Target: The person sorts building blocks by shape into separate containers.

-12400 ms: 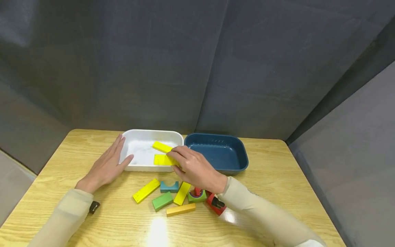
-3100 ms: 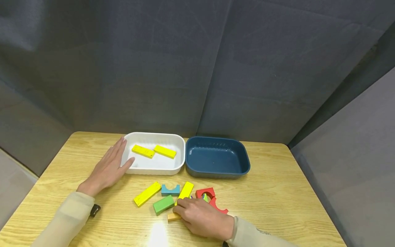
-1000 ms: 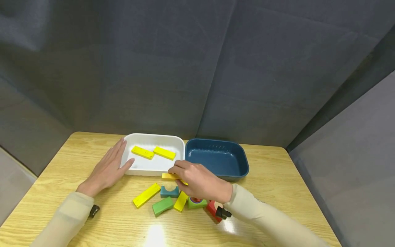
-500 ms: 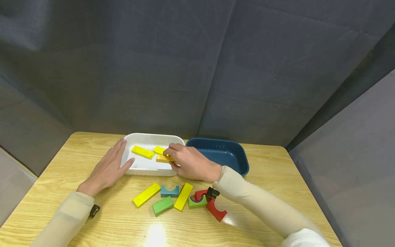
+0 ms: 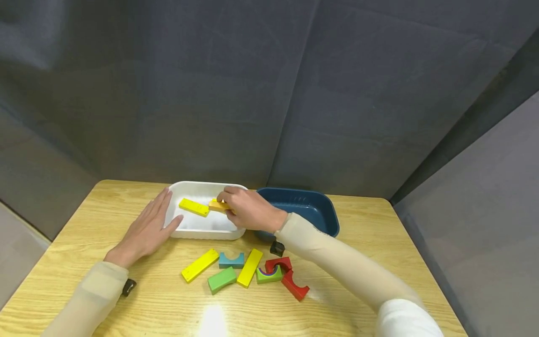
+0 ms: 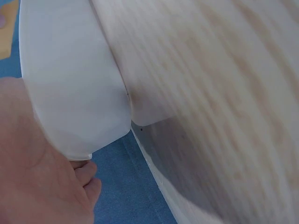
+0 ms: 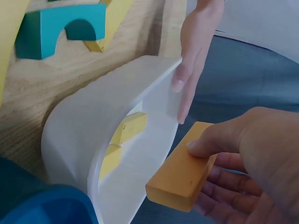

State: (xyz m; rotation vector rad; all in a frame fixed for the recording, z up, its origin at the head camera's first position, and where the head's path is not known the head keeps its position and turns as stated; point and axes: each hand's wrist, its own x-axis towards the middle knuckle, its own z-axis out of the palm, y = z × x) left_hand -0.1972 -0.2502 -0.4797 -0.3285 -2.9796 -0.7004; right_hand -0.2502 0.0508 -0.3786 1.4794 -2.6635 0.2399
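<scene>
Orange block point(image 5: 219, 205) over the white tray point(image 5: 202, 228)
Blue tray point(image 5: 313, 210) right, loose blocks point(image 5: 248, 269) below; my right hand point(image 5: 248, 210) pinches the flat orange block, left hand point(image 5: 145, 231) flat against the tray.

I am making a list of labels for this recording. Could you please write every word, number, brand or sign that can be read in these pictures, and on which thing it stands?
None: no word, number, brand or sign can be read in any view.
The yellow block in the white tray bears faint marks, too small to read.
</scene>
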